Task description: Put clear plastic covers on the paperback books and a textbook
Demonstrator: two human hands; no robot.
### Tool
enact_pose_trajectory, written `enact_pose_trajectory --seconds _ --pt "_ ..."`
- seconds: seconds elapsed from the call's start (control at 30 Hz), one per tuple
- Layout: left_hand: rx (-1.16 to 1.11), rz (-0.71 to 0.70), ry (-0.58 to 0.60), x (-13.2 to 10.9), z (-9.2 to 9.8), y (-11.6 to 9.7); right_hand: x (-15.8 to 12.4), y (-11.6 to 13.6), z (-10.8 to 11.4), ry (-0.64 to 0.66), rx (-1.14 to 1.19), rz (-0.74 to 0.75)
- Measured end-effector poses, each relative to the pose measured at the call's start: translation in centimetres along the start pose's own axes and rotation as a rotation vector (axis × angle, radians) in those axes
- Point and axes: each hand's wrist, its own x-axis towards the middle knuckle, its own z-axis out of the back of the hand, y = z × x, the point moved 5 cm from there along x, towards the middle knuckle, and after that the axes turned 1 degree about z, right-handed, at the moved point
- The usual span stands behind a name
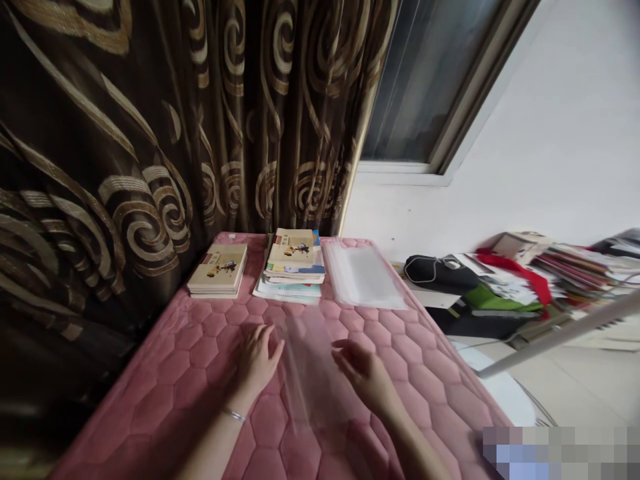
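Clear sleeve (310, 390) — apparently flat between the fingers (350, 352)

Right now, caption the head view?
Left hand and right hand touch a clear plastic sheet on a pink quilted mat; books behind.

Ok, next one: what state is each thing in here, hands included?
left hand: open, flat on the left edge of the clear plastic sheet.
right hand: open, palm down on its right edge.
clear plastic sheet: spread flat on the pink quilted cover.
single book: closed, lying flat.
book stack: closed, piled unevenly.
plastic sleeves: stacked flat beside the book stack.
curtain: drawn, hanging in folds.
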Motion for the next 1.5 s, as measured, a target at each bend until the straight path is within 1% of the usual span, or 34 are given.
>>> enact_pose_trajectory --seconds 0.07,0.13,0.2,0.23,0.3,0.33,0.37,0.4,0.43,0.5,0.53,0.57,0.6,0.67,0.77,0.83,0.9,0.97,1.03,1.1,1.23,1.3,1.33,1.4,1.5 --pt "-0.26 0.13 -0.028 0.2 0.9 1.2 -1.0 2.3 -1.4 0.199 0.186 0.14" --pt "-0.553 0.3 -0.025 0.4 2.0 2.6 -2.2 3.9 -3.1 0.369 0.26 0.24" --pt "-0.785 0.463 0.009 0.5 2.8 3.7 -3.3 4.8 -4.9 0.467 0.28 0.312" --pt "-0.844 0.523 0.032 0.5 3.1 4.1 -3.7 5.0 -5.6 0.501 0.29 0.346" --pt "-0.845 0.584 0.063 0.5 3.6 4.6 -4.0 5.4 -6.5 0.525 0.318 0.408" --pt "-0.803 0.579 0.076 0.5 3.7 4.7 -3.9 5.3 -6.6 0.506 0.326 0.418" --pt "-0.751 0.559 0.08 0.5 3.7 4.8 -3.4 5.0 -6.4 0.454 0.314 0.405" --pt "-0.697 0.53 0.076 0.5 3.7 4.8 -2.8 4.5 -5.9 0.364 0.272 0.376" --pt "-0.646 0.497 0.065 0.5 3.6 4.9 -2.0 3.7 -5.2 0.244 0.197 0.335" --pt "-0.551 0.441 0.022 0.7 3.7 5.2 -0.4 1.7 -3.5 -0.018 -0.038 0.226" --pt "-0.515 0.426 -0.004 0.8 3.9 5.4 0.2 0.6 -2.8 -0.109 -0.18 0.184" --pt "-0.491 0.419 -0.025 0.8 4.0 5.6 0.8 -0.4 -2.3 -0.172 -0.299 0.122" --pt "-0.478 0.419 -0.043 0.9 4.2 5.8 1.3 -1.4 -2.1 -0.206 -0.371 0.069" --pt "-0.474 0.428 -0.069 1.1 4.5 6.1 1.8 -2.9 -1.9 -0.206 -0.382 -0.022" --pt "-0.487 0.414 -0.094 1.2 5.0 6.1 1.8 -3.7 -2.1 -0.094 -0.257 -0.083" --pt "-0.509 0.402 -0.084 1.3 5.2 5.9 1.6 -3.8 -1.4 -0.042 -0.211 -0.104" --pt "-0.533 0.395 -0.079 1.5 5.4 5.8 1.3 -4.1 0.1 -0.048 -0.2 -0.133" --pt "-0.538 0.389 -0.082 1.6 5.7 5.9 1.2 -4.4 1.5 -0.086 -0.213 -0.174" --pt "-0.519 0.38 -0.08 1.8 5.8 6.1 1.0 -4.5 2.0 -0.125 -0.238 -0.21" --pt "-0.49 0.377 -0.074 1.9 5.8 6.3 0.7 -4.1 1.1 -0.133 -0.28 -0.226" --pt "-0.492 0.392 -0.058 1.9 5.5 6.8 0.1 -2.2 -2.1 -0.108 -0.358 -0.166" --pt "-0.51 0.394 -0.042 1.9 5.5 7.0 0.1 -1.8 -2.6 -0.081 -0.355 -0.138" --pt "-0.508 0.392 -0.041 2.0 5.6 7.1 0.2 -1.8 -2.4 -0.066 -0.359 -0.137" --pt "-0.467 0.378 -0.065 2.1 5.9 7.4 0.4 -2.5 -1.0 -0.067 -0.376 -0.148" --pt "-0.358 0.327 -0.105 2.4 6.1 7.6 0.8 -3.9 1.7 -0.154 -0.424 -0.16"
